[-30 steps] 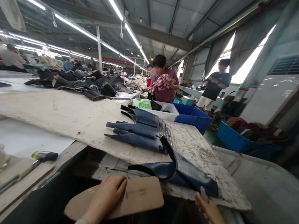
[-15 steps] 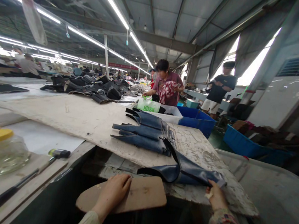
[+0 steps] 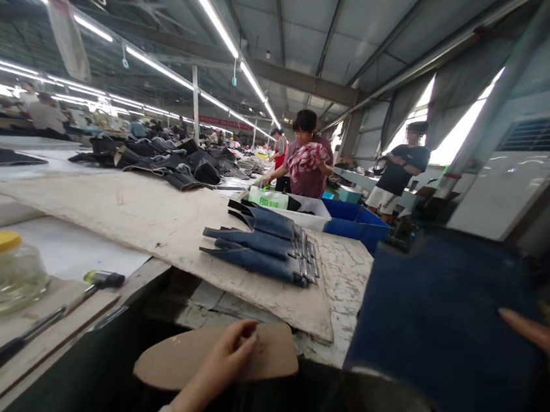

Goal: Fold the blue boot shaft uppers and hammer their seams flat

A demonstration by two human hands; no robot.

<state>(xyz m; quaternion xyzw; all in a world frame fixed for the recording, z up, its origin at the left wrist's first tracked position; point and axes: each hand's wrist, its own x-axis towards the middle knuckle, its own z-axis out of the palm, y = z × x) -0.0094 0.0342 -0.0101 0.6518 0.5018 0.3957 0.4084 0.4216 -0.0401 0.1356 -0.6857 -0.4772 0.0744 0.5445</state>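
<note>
My right hand (image 3: 549, 336), at the right edge, grips a large dark blue leather-like piece (image 3: 444, 322). It is blurred and hangs beside the table, with one finger stretched along its face and the other fingers mostly hidden. My left hand (image 3: 227, 355) is over a flat tan board (image 3: 271, 356) with a rounded end. Its fingers are loosely bent, with the thumb a little apart, and I see nothing in them. Beyond the board, several folded dark blue pieces (image 3: 256, 243) with shiny clipped ends lie overlapping on the pale work surface (image 3: 156, 213).
A hammer-like tool (image 3: 94, 285) and a yellow-lidded clear jar (image 3: 5, 276) are at left. Dark pieces (image 3: 162, 158) are heaped farther back. A white bin (image 3: 317, 220) and a blue bin (image 3: 356, 221) stand beyond the surface. One person (image 3: 304, 163) leans over them; another (image 3: 399, 167) stands at right.
My right hand has lifted the dark blue piece off the table's near edge and swung it right, closer to me. My left hand has shifted slightly right on the board, its fingers more bent.
</note>
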